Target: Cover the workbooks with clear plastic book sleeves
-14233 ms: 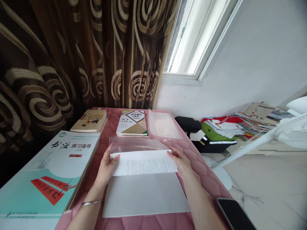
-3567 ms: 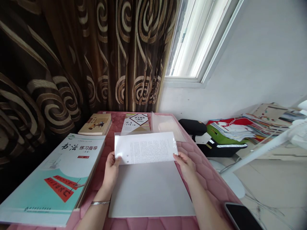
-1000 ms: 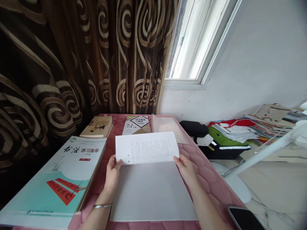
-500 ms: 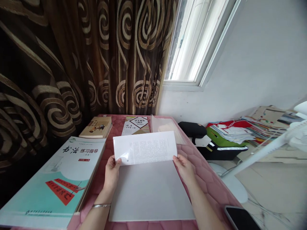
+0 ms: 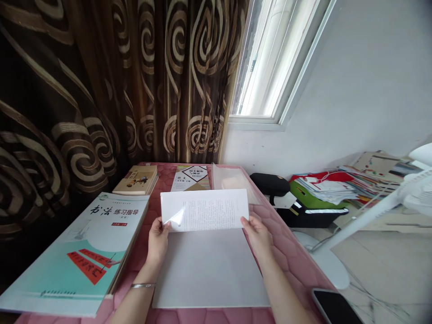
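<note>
Two hands, left (image 5: 158, 239) and right (image 5: 259, 235), each grip clamped on a lower corner of the printed sheet (image 5: 209, 210), centre frame; paired corner holds likely keep it flat and square above the blank white sheet (image 5: 211, 270), lower centre.

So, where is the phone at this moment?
In the head view, the phone lies at the bottom right, beside the right forearm, partly out of frame.

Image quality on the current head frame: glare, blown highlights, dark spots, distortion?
Head view: window blown out to white in places; bright glare patch on the left end of the printed page, hiding some text; left side of the curtain sinks near black; wide-angle stretch toward the edges, e.g. the fan; small print too soft to read.
</note>
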A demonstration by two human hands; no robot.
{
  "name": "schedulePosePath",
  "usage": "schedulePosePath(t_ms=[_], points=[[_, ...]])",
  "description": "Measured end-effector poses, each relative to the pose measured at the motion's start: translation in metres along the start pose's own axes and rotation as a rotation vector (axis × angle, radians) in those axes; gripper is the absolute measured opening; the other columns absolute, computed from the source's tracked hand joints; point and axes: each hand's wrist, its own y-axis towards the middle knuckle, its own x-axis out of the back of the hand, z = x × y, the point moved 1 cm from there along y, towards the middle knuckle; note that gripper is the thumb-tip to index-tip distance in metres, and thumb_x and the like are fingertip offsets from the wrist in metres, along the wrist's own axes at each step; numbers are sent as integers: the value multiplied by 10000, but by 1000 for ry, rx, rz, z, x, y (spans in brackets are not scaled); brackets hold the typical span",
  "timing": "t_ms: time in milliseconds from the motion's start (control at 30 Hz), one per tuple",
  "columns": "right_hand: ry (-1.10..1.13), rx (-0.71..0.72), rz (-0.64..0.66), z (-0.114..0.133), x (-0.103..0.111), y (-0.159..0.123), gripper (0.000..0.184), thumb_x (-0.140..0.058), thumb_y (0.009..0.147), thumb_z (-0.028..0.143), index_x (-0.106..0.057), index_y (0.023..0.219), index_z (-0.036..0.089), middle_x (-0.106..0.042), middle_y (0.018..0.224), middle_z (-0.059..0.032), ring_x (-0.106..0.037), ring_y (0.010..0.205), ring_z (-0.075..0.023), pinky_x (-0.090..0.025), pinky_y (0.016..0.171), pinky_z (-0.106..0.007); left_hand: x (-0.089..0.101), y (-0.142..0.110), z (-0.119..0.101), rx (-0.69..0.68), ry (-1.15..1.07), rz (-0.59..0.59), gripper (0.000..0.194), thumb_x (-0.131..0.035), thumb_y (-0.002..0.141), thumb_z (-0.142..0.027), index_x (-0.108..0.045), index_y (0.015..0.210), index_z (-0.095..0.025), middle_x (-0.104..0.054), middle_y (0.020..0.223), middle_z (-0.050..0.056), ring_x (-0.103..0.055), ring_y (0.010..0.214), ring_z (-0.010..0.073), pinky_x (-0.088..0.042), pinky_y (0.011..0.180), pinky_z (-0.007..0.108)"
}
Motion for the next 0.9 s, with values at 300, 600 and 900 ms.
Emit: schedulePosePath(t_ms=[300, 600, 900], points=[[69, 6, -66, -14, -3, 6, 472, -739, 631, 603, -681, 878, 205, -748, 848, -53, -679, 791, -270, -537, 743, -370, -26, -67, -78, -461, 889, 203, 356, -438, 855, -127, -597, 1164, -204, -631, 1143, 127, -580, 1082, 283, -433, 920, 464], [100, 13, 6, -16, -2, 10, 410, -714, 689, 558, -665, 904, 212, -738, 818, -34, -677, 759, -251, -532, 668, -339, -31, -144, -22, -581, 1260, 1019, 552, -590, 876, -397, -513, 1365, -153, -491, 1420, 206, -418, 1330, 399, -434, 1002, 557], [-101, 138, 4, 16, -6, 29, 391, -668, 683, 605, -641, 723, 217, -668, 654, -2, -620, 643, -206, -480, 606, -300, -21, -152, -43, -897, 1318, 984, 310, -500, 843, -107, -649, 1108, -49, -697, 945, 251, -689, 755, 318, -521, 506, 370]])
